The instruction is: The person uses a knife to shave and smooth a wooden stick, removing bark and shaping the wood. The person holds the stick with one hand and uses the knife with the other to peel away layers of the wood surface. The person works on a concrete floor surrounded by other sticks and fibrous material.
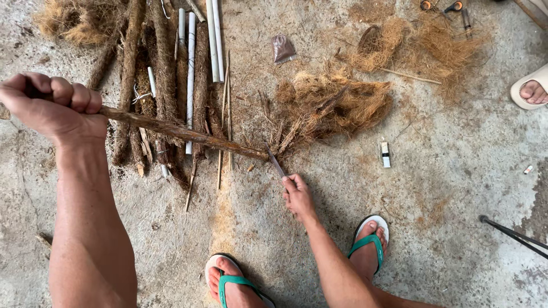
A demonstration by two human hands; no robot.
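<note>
While your right hand (298, 197) pinches a thin blade (275, 160) low down, its tip touches the far end of the long brown stick (182, 132). Your left hand (54, 105), at nine o'clock, is a tight fist around the stick's other end. Past it, at twelve o'clock, lie more sticks (162, 63), white pipes (214, 40) and a fluffy fibre pile (331, 102). The stick looks rough and hairy.
</note>
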